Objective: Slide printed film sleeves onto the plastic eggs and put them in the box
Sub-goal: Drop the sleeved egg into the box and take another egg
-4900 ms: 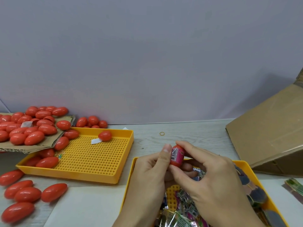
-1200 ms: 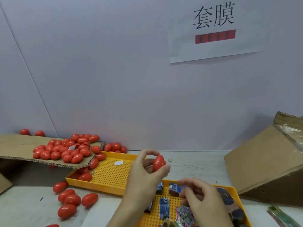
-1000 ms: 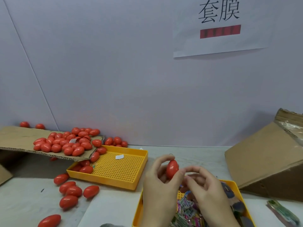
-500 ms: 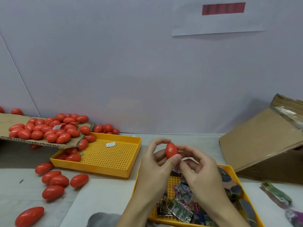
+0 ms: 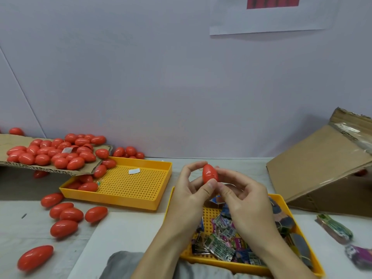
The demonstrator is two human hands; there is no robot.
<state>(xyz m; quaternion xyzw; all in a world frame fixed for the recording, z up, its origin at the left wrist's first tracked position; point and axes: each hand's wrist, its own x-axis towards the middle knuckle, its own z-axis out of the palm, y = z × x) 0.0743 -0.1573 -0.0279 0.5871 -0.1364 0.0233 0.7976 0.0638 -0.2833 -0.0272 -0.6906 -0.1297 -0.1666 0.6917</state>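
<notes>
A pale table carries two yellow trays, loose red eggs near left, a cardboard box far right, film sleeves near right.

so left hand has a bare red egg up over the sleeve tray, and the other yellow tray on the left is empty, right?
Not empty. The head view shows the left yellow tray holding several red eggs at its left end and a white slip. The rest stands: the left hand holds a bare red egg over the sleeve tray.

Small packing workshop: heaped red eggs, yellow trays, cardboard box, wall sign.
</notes>
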